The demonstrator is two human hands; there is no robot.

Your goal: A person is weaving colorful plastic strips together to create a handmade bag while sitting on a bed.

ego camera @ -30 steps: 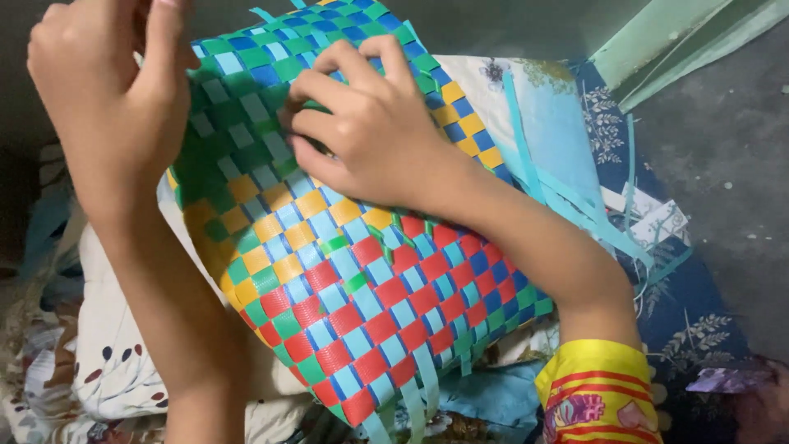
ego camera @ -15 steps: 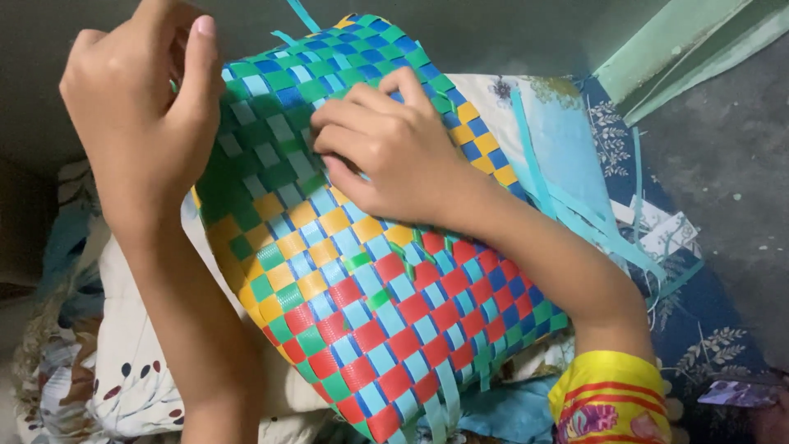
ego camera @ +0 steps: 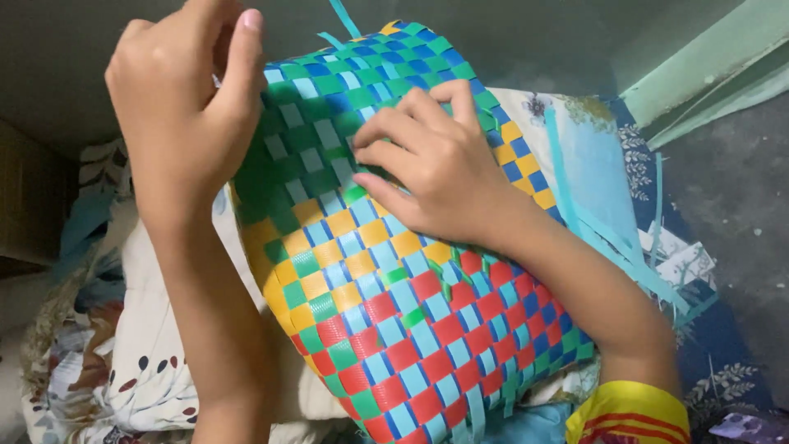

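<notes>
We have a woven basket (ego camera: 386, 271) of flat plastic strips in front of us, tipped on its side over our lap, its checkered wall facing the camera. Most of that wall looks finished, as far as we can judge: tight bands of red and light blue nearest us, then yellow and light blue, then green and dark blue toward the far end. What seems left is the edge work. Loose light-blue strip ends (ego camera: 481, 411) hang unwoven from the near edge, and a couple of teal ends (ego camera: 343, 18) stick up at the far end, so we take the weaving to be well advanced but not closed off.

Our right hand (ego camera: 436, 168) lies flat on the green and blue part of the wall, fingers bent and fingertips (ego camera: 370, 152) pressing into the weave; it clasps nothing that we can see, only bears on the surface. Our left hand (ego camera: 177, 99) is curled at the far left edge of the basket, thumb against fingers as if pinching a strip, but what it has hold of is hidden behind the fingers, so we cannot tell.

Just beside the basket on the right, a bundle of spare light-blue strips (ego camera: 608, 238) trails over a dark blue floral cloth (ego camera: 723, 362). A pale patterned cloth (ego camera: 123, 362) lies on the left, and a yellow and red cuff (ego camera: 629, 415) shows at our right arm.
</notes>
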